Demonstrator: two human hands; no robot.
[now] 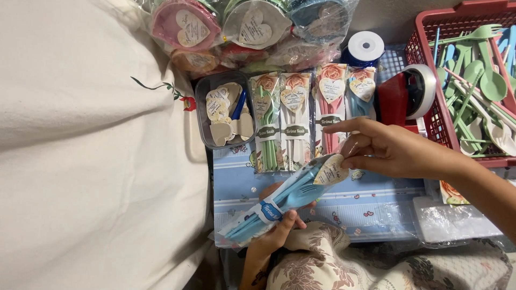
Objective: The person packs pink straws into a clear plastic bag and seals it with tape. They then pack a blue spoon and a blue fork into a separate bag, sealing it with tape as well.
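Head view is showing your left grip (pixel 277 228) clenching the lower end of a clear packet of blue cutlery (pixel 285 198), fingers curling over its blue band. Your right grip (pixel 384 150) is pinching the upper end of that same packet, fingertips pressing on a heart-shaped label (pixel 329 171) lying on the plastic. The packet is slanting between your two grips, hovering just above the pale blue tabletop (pixel 376 201).

Just beyond your right grip, four packed cutlery sets are lying side by side: a green one (pixel 267 126), a white one (pixel 294 121), a pink one (pixel 330 104) and a blue one (pixel 362 94). Beyond your left grip, a grey tray (pixel 203 115) is holding loose heart labels. A red tape dispenser (pixel 406 96) is sitting just past your right grip, and further out on that side a red basket (pixel 430 75) is holding loose green and white cutlery.
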